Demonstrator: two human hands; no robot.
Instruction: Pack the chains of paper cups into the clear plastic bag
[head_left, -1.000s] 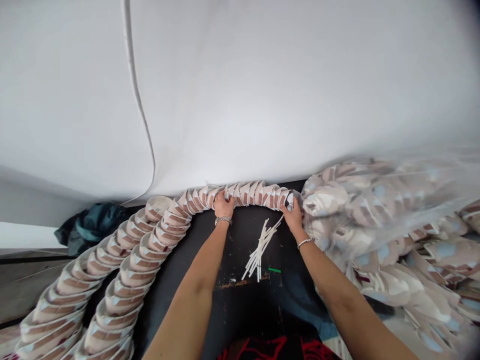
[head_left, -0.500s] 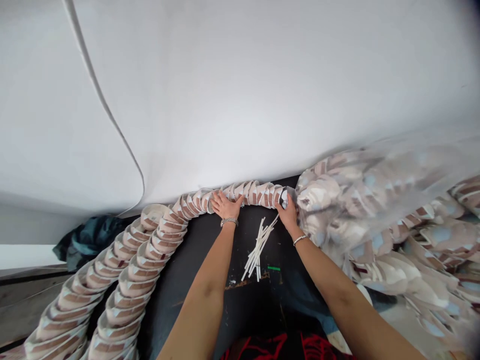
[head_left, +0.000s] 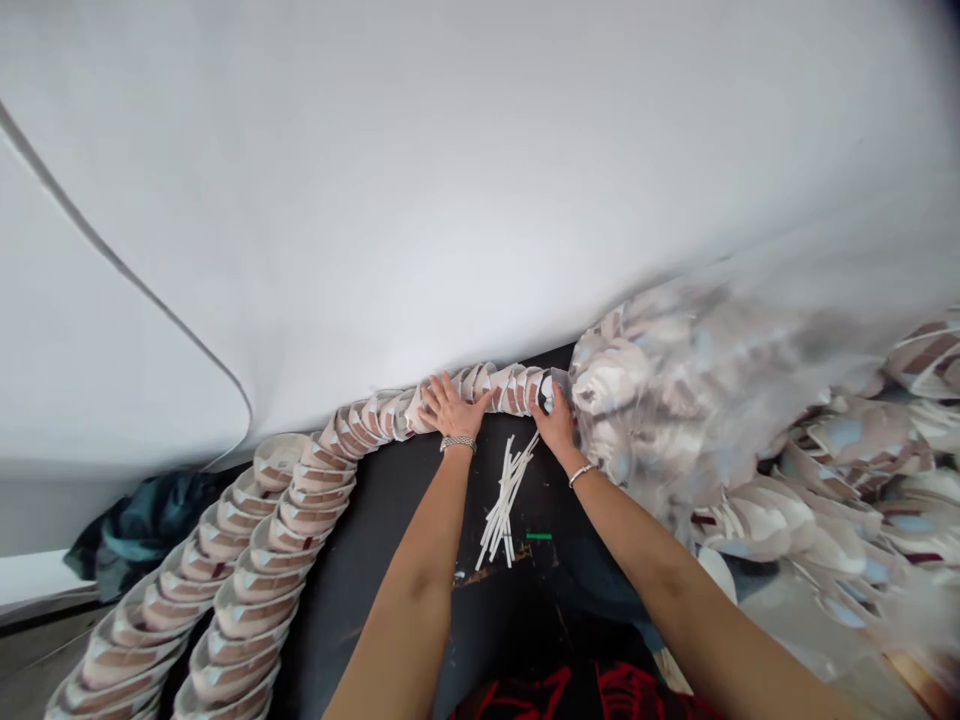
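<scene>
A long row of nested cup-shaped pieces (head_left: 382, 415), beige with brown bands and pale blue patches, lies along the wall and bends toward me at the left. My left hand (head_left: 452, 410) rests on the row's near side with its fingers spread. At the row's right end, my right hand (head_left: 555, 418) curls its thumb and fingers around the last pieces (head_left: 525, 390). Just below my right hand, a loose bunch of thin white strips (head_left: 506, 505) lies on the black table (head_left: 405, 510).
A clear plastic bag (head_left: 660, 380) full of similar pieces stands against the wall at right, with more piled pieces (head_left: 780, 520) in front. Another nested row (head_left: 180, 590) runs along the left. Dark cloth (head_left: 142, 520) lies beyond it, below a white cable (head_left: 150, 295).
The view has shifted slightly, so most things sit further left. My hands are a little closer together along the row. Their grip and spread look the same.
</scene>
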